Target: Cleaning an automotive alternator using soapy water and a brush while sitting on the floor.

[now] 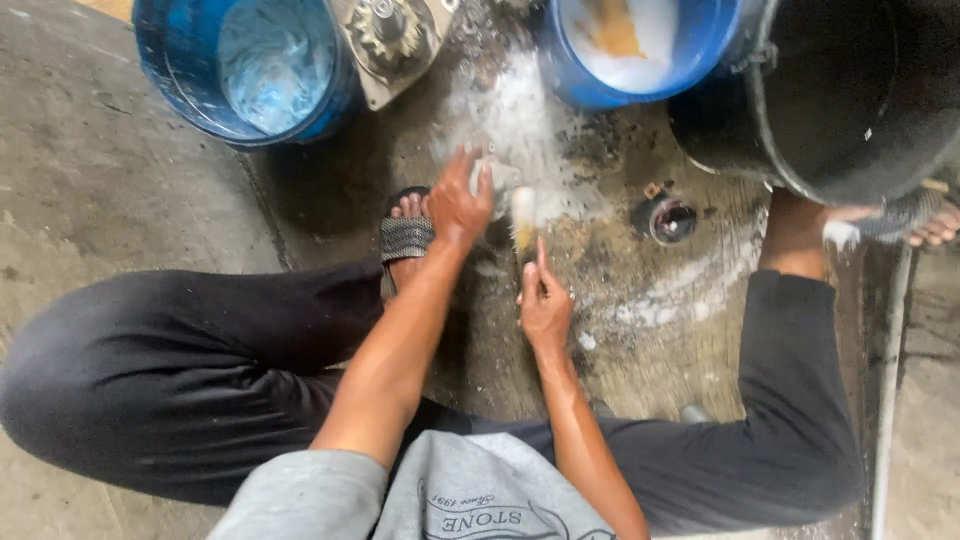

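I squat over a wet, soapy concrete floor [650, 330]. My left hand [458, 203] presses down on a small pale metal part [497, 175] lying in the suds. My right hand [544, 305] grips a brush [523, 215] with pale bristles, its head just right of the part. The part is mostly hidden under my fingers and the foam.
A blue bucket of water [250, 65] stands at top left, with a toothed metal part [390, 35] beside it. A blue tub of soapy water [640, 45] and a large black pot [840, 95] sit at top right. A floor drain [672, 220] lies near them.
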